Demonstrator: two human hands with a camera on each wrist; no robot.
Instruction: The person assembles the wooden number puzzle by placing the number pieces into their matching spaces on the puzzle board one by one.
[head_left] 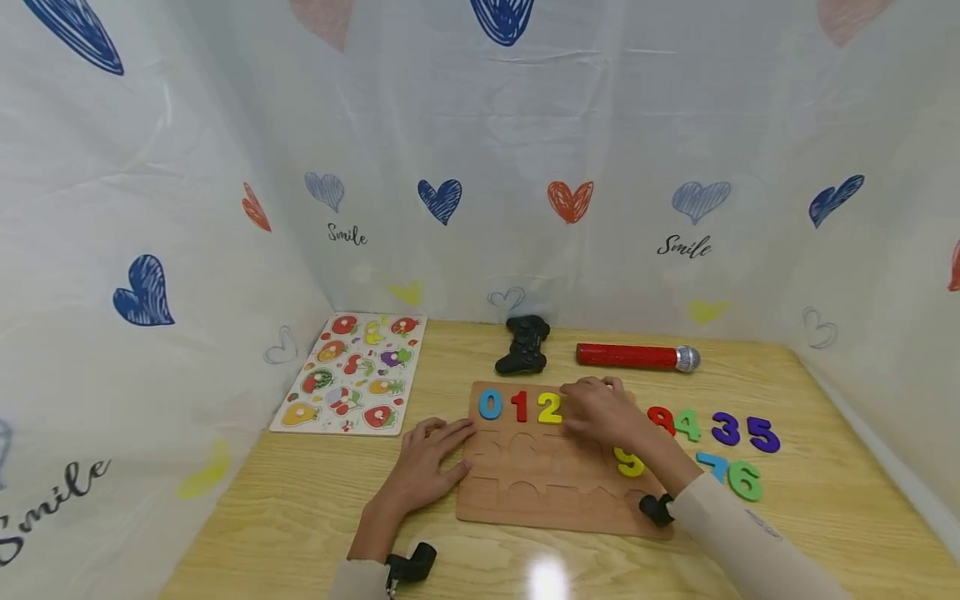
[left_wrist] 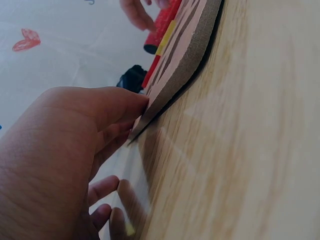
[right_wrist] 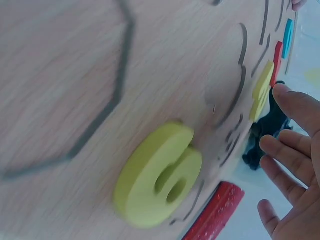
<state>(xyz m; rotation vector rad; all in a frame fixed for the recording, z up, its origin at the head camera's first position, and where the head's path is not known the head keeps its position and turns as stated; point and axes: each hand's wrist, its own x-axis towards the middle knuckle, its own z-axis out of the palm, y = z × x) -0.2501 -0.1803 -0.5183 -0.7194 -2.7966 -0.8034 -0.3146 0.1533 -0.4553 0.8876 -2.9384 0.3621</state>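
Observation:
A brown wooden number board lies on the table, with a blue 0, a red 1 and a yellow 2 along its top row. My left hand rests beside the board's left edge; in the left wrist view its fingertips touch that edge. Over the top row, just right of the yellow 2, is my right hand. The right wrist view shows its fingers spread and holding nothing. A yellow 9 lies loose on the board's right part, below the right hand.
Right of the board lie a red 8, green 4, purple 3, purple 5, blue 7 and green 6. Behind are a black game controller and red microphone. A fruit puzzle lies left.

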